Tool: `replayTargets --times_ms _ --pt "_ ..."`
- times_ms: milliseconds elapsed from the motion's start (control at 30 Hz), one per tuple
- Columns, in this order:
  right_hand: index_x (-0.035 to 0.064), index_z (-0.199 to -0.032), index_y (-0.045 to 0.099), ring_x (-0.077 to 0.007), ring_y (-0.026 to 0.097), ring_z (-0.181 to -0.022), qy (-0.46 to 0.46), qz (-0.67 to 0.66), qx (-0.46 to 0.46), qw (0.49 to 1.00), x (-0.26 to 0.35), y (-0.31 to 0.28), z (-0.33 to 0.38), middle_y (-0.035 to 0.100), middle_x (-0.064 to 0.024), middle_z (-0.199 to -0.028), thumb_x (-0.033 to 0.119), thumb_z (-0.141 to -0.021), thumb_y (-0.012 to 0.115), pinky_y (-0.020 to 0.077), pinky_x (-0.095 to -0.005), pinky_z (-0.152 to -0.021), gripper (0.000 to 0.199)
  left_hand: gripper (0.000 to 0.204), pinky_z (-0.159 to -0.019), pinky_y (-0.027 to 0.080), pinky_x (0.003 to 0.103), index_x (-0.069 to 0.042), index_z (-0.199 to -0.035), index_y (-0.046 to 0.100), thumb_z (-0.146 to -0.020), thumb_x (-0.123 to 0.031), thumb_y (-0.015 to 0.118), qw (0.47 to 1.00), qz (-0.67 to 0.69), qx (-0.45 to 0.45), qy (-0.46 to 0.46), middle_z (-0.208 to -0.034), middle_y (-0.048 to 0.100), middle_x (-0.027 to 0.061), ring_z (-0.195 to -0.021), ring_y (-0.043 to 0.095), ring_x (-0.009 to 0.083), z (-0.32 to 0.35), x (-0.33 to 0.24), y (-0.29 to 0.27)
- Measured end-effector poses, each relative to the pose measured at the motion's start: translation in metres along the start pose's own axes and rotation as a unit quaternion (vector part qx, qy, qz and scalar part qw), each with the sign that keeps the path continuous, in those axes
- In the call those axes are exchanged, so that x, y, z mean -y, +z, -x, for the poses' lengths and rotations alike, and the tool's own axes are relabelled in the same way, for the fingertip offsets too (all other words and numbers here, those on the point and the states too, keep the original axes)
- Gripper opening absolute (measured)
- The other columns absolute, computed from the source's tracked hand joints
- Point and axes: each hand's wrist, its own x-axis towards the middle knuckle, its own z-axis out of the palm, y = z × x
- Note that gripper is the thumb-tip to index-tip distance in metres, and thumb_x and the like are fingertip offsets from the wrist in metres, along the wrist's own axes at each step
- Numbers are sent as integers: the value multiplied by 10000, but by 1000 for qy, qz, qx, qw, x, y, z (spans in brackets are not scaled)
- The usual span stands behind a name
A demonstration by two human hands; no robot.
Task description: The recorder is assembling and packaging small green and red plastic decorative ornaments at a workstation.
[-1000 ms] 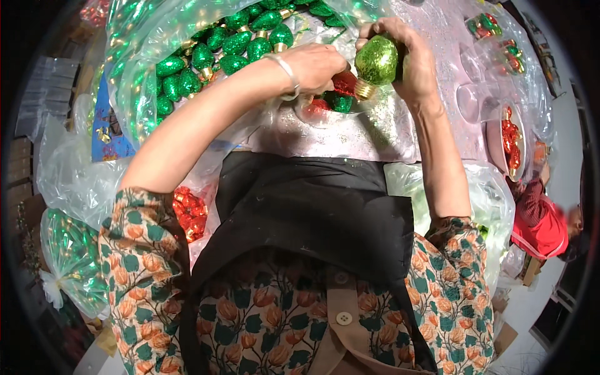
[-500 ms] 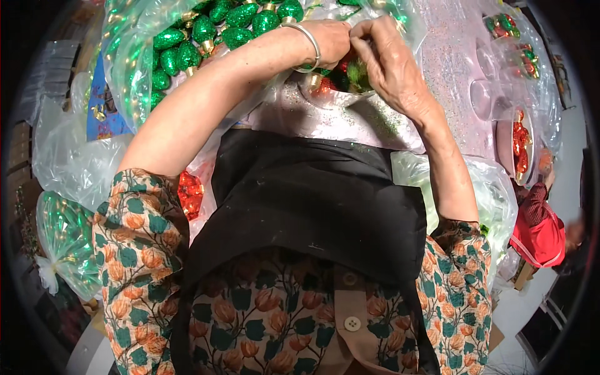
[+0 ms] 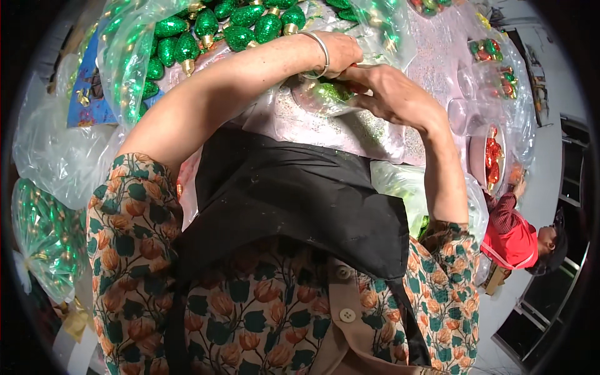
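Both my hands meet at the top middle, over a clear round plastic tub [image 3: 300, 94] with green glittery bulb ornaments [image 3: 331, 92] in it. My left hand [image 3: 340, 53], below a silver bangle, has its fingers curled at the tub's far side; what they hold is hidden. My right hand [image 3: 400, 94] is closed at the tub's right side, its thumb reaching toward the left hand and its lower fingers against the clear plastic. Left of the hands lie several green glitter bulbs with gold caps [image 3: 240, 31], partly inside a clear plastic bag [image 3: 131, 59].
A glitter-strewn pale table cover [image 3: 431, 75] lies underneath. At the right are a tub of red ornaments [image 3: 492, 159] and tubs of mixed ornaments [image 3: 484, 50]. Filled bag [image 3: 47, 231] stands at the left. A person in a red apron [image 3: 509, 240] is at the right.
Both hands have come lower and closer together over the tub. Red ornaments seen in it before are now out of sight. The view has shifted, showing more of the person at the right.
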Motion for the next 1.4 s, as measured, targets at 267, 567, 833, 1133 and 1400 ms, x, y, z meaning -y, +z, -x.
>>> replayTargets --times_ms 267,567,833,1133,1400 --pt "16 -980 599 -307 621 -750 -57 77 88 992 5 11 -34 625 -174 -775 37 -758 564 479 -398 -654 225 365 -795 497 395 -45 -982 644 -619 -36 681 1000 3 10 20 -908 655 186 -909 620 344 -5 9 1" --pt "14 -987 565 -330 583 -701 -154 132 -42 978 14 1 -9 596 -187 -781 70 -794 523 463 -426 -634 205 350 -759 502 399 -12 -965 643 -616 -40 662 995 44 91 -25 -856 659 192 -861 633 335 -1 -3 -19" --pt "7 -902 532 -355 573 -714 51 37 203 977 2 -17 -24 581 -183 -769 64 -788 579 467 -428 -645 136 331 -698 503 394 15 -962 633 -640 -58 661 991 9 118 -56 -810 653 194 -772 637 315 -13 -9 -16" --pt "-14 -986 517 -354 562 -755 -164 -30 0 986 9 4 -18 569 -186 -799 66 -797 580 462 -418 -676 214 268 -721 510 367 -19 -952 661 -693 -87 647 995 53 74 -52 -830 657 177 -801 645 273 -8 13 -12" --pt "-30 -957 531 -349 562 -724 -219 44 82 971 12 6 -35 565 -176 -769 58 -775 573 457 -417 -642 206 253 -752 503 359 -47 -950 680 -708 -121 666 995 57 75 26 -880 663 146 -894 629 278 -21 16 -6"
